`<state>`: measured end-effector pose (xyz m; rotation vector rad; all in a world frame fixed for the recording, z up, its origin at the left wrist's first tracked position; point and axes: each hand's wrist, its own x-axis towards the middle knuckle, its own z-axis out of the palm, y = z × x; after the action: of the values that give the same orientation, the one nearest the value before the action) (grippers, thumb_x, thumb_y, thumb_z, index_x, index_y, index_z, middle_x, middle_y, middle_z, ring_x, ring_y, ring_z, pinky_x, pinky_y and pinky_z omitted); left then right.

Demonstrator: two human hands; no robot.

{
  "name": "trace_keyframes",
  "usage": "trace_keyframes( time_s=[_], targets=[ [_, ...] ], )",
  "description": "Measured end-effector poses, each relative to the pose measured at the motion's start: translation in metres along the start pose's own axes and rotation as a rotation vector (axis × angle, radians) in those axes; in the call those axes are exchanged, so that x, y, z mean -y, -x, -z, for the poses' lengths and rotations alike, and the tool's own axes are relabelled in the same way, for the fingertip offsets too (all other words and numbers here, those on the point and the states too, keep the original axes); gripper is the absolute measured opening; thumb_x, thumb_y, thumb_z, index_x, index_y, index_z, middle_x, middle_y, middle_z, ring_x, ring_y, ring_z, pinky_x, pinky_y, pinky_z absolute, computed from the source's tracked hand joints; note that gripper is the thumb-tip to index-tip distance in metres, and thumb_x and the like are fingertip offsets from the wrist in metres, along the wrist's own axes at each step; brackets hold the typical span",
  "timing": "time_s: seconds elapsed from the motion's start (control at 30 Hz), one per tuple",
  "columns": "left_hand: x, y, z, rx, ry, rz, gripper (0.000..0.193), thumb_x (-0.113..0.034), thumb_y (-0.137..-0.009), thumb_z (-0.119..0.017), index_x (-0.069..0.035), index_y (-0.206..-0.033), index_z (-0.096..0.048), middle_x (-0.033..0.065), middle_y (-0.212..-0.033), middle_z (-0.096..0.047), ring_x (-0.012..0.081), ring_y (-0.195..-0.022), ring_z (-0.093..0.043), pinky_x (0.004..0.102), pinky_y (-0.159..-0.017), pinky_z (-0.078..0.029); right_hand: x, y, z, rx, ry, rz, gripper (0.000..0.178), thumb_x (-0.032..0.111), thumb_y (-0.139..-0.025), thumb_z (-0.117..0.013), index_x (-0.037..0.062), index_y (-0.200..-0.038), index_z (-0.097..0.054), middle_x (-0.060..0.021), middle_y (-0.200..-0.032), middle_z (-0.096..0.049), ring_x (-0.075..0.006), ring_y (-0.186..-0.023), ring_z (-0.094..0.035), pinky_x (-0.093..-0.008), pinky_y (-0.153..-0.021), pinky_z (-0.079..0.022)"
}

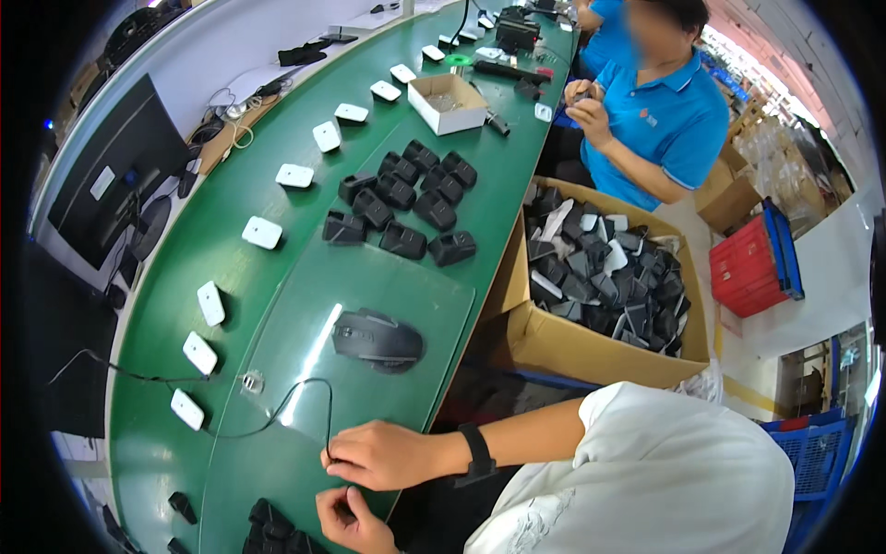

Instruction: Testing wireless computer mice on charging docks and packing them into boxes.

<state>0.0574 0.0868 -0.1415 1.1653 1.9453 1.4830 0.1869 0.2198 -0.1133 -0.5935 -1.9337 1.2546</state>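
Note:
My right hand (383,455), with a black band on its wrist, reaches over the near edge of the green table. Its thumb and fingers pinch the end of a thin black cable (329,406). The cable loops left across a clear sheet (388,277) toward a white rounded device (187,409). Just below, my left hand (353,523) has curled fingers close to the right fingertips; whatever it may hold is hidden. A black computer mouse (377,340) lies on the sheet beyond my hands, and a small clear piece (252,381) sits near the sheet's left side.
Several white devices line the green table (231,314). Black stands (397,192) cluster beyond the mouse; more black parts (272,531) lie below. An open white box (449,103) stands farther off. Right of the table, a carton (591,346) holds black and white parts beside a co-worker (646,111).

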Motion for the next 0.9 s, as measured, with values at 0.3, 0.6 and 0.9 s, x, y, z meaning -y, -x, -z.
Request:
trace_keyframes(
  time_s=[0.3, 0.6, 0.9],
  targets=[
    [-0.031, -0.014, -0.005, 0.018, -0.168, -0.329, 0.012, 0.003, -0.078, -0.071, -0.002, -0.085, -0.062, 0.0121, -0.080, -0.061, 0.0296, -0.075, -0.061, 0.0368, -0.069, -0.050, -0.007, -0.008, 0.001, -0.247, -0.070, -0.098, 0.005, 0.007, -0.094, -0.068, 0.0026, -0.093, -0.066, -0.0117, -0.089, -0.066, -0.0264, -0.080, -0.065, -0.0354, -0.070, -0.052],
    [-0.014, 0.016, 0.101, -0.577, -0.891, -0.070, 0.039, -0.025, -0.079, -0.077, -0.003, -0.106, -0.060, 0.0164, -0.122, -0.054, 0.0372, -0.118, -0.048, 0.0495, -0.102, -0.036, 0.000, -0.002, -0.013, -0.018, -0.039, -0.066, 0.010, 0.009, -0.094, -0.068, -0.0008, -0.097, -0.067, -0.0052, -0.087, -0.063, -0.0109, -0.071, -0.058, -0.0250, -0.065, -0.047],
    [-0.006, 0.040, 0.084, -0.618, -1.082, -0.060, 0.050, -0.041, -0.083, -0.077, -0.007, -0.117, -0.065, 0.0237, -0.142, -0.040, 0.0442, -0.136, -0.033, 0.0575, -0.110, -0.027, 0.005, 0.002, -0.006, -0.027, 0.055, 0.010, 0.009, 0.008, -0.092, -0.069, -0.0008, -0.095, -0.067, -0.0065, -0.083, -0.063, -0.0137, -0.069, -0.057, -0.0273, -0.064, -0.046]
  ],
)
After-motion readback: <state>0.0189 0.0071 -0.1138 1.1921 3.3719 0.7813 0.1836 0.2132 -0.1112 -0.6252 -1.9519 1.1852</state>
